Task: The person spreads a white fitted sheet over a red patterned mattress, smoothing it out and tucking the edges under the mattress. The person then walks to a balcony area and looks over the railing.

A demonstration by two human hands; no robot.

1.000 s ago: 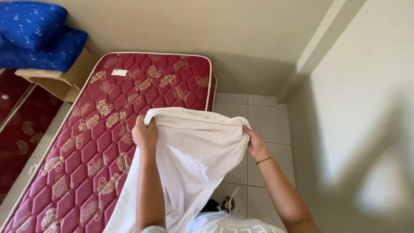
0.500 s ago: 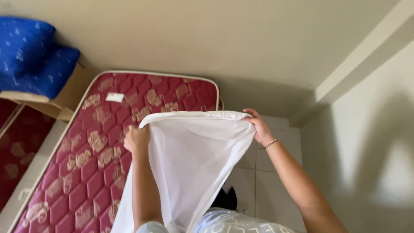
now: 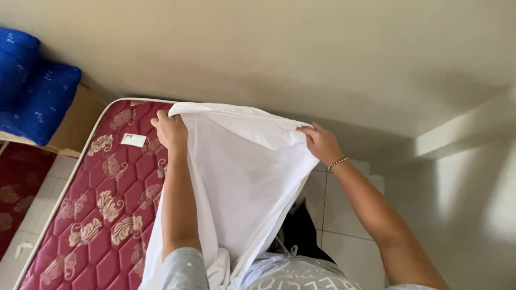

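Observation:
I hold a white fitted sheet (image 3: 244, 177) up in front of me by its elastic top edge. My left hand (image 3: 171, 131) grips the left corner, and my right hand (image 3: 321, 142), with a bead bracelet on the wrist, grips the right end of the edge. The sheet hangs down between my arms and covers the right side of a bare red quilted mattress (image 3: 102, 204) with a pale floral pattern. The mattress lies at the left, its head end against the wall.
A beige wall (image 3: 301, 53) fills the top. Blue pillows (image 3: 32, 91) sit on a cardboard box (image 3: 75, 126) at the left. Part of another red mattress (image 3: 16, 188) shows at the far left. White floor tiles (image 3: 349, 236) lie to the right of the mattress.
Both hands have lifted the sheet's top edge higher and stretched it wider. The view has tilted up toward the wall.

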